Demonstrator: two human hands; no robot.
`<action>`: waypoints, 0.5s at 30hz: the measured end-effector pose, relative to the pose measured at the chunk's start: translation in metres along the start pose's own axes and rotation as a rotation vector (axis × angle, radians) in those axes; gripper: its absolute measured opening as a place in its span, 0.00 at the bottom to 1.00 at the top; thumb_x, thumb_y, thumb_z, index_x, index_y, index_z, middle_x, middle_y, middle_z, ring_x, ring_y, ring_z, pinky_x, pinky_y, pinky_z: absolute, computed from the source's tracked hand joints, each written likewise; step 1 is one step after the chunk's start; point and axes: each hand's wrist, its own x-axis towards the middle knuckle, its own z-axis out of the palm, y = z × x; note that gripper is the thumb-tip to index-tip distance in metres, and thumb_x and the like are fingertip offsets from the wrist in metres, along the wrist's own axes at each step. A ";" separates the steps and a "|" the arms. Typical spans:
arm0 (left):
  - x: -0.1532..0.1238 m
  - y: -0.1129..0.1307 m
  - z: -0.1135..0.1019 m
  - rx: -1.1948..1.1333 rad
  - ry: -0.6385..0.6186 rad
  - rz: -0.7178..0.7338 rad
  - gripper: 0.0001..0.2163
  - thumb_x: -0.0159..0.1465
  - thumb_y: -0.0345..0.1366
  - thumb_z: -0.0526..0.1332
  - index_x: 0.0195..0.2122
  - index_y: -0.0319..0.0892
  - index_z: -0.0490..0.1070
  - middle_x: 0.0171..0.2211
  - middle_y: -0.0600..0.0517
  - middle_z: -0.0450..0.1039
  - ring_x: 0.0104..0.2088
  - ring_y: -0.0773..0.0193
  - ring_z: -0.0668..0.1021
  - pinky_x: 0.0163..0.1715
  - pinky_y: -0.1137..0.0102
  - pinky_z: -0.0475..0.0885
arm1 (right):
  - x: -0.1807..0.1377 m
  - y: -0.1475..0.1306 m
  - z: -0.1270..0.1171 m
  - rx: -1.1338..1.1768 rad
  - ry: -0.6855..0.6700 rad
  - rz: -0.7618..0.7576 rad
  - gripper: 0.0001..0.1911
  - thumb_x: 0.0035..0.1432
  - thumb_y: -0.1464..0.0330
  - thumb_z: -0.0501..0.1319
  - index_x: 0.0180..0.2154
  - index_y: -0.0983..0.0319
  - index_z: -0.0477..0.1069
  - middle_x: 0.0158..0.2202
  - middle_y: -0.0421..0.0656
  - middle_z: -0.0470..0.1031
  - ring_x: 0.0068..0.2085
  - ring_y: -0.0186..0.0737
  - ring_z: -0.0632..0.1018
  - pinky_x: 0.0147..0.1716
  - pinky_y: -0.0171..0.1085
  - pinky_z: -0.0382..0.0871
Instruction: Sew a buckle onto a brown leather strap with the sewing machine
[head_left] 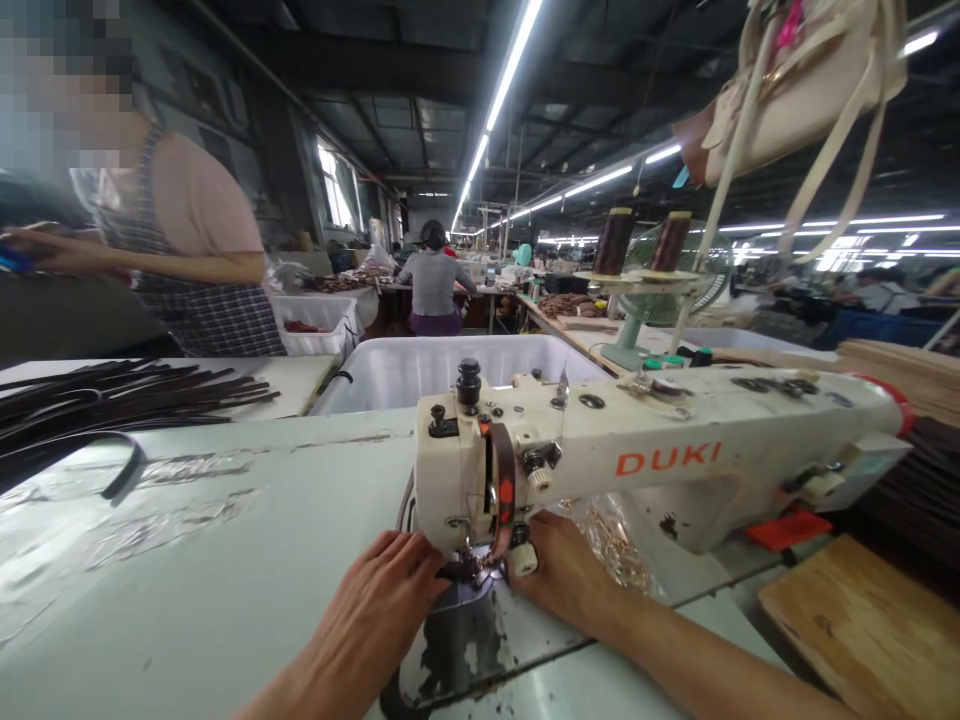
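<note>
Your left hand (397, 578) is bending low over the desk (195, 610), its fingers gripping a small dark piece (459, 570), though your thumb is staying out of sight. The piece is lying under the needle end of the white sewing machine (570, 430), well in from the desk's far edge. Your right hand (562, 568) is reaching in from the other side, its fingers partly hiding behind a pale knob (523, 559); you cannot tell from here whether they are gripping anything. Just beyond that hand, a clear packet of gold-coloured pieces (613, 545) is resting beside the machine. Dark strips (97, 400) are lying toward the desk's far left corner, and a wooden board (874, 620) is lying by its right edge. Past the far edge, a white bin (390, 375) is standing, and a co-worker (199, 215) is working to its left.
</note>
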 end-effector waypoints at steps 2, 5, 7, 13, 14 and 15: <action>-0.001 -0.002 0.003 -0.066 0.030 -0.010 0.07 0.69 0.33 0.54 0.42 0.44 0.72 0.42 0.47 0.76 0.41 0.48 0.77 0.38 0.53 0.74 | 0.003 0.000 0.003 0.018 0.009 0.011 0.06 0.58 0.67 0.62 0.29 0.62 0.71 0.28 0.40 0.74 0.30 0.38 0.76 0.28 0.33 0.61; -0.001 -0.005 0.008 -0.126 0.047 0.011 0.10 0.71 0.35 0.50 0.43 0.48 0.71 0.39 0.50 0.76 0.38 0.53 0.77 0.35 0.58 0.72 | 0.003 -0.001 0.004 0.102 0.010 0.008 0.09 0.60 0.68 0.61 0.27 0.61 0.69 0.26 0.38 0.73 0.28 0.36 0.74 0.27 0.32 0.58; -0.002 -0.005 0.011 -0.132 0.041 0.026 0.10 0.71 0.34 0.50 0.44 0.48 0.71 0.36 0.51 0.75 0.35 0.54 0.76 0.33 0.60 0.70 | 0.001 -0.001 0.004 0.186 0.009 0.009 0.08 0.60 0.71 0.61 0.27 0.61 0.69 0.27 0.38 0.73 0.29 0.35 0.74 0.28 0.32 0.57; -0.001 -0.003 0.018 -0.127 0.078 0.043 0.13 0.69 0.28 0.49 0.43 0.46 0.71 0.36 0.50 0.76 0.35 0.53 0.76 0.36 0.59 0.67 | -0.003 -0.001 0.007 0.334 0.038 0.078 0.07 0.54 0.78 0.61 0.29 0.60 0.72 0.29 0.37 0.74 0.31 0.34 0.75 0.29 0.30 0.57; -0.001 -0.003 0.018 -0.131 0.093 0.052 0.13 0.69 0.28 0.48 0.43 0.46 0.72 0.36 0.50 0.76 0.35 0.53 0.76 0.36 0.59 0.67 | -0.003 -0.001 0.008 0.349 0.041 0.076 0.08 0.53 0.79 0.61 0.28 0.60 0.72 0.29 0.37 0.74 0.31 0.34 0.74 0.29 0.30 0.57; 0.000 -0.003 0.018 -0.133 0.107 0.062 0.14 0.69 0.28 0.47 0.42 0.46 0.72 0.35 0.50 0.76 0.35 0.53 0.76 0.36 0.59 0.67 | -0.003 -0.002 0.008 0.358 0.044 0.072 0.08 0.53 0.79 0.60 0.27 0.61 0.71 0.28 0.37 0.73 0.30 0.34 0.74 0.29 0.30 0.57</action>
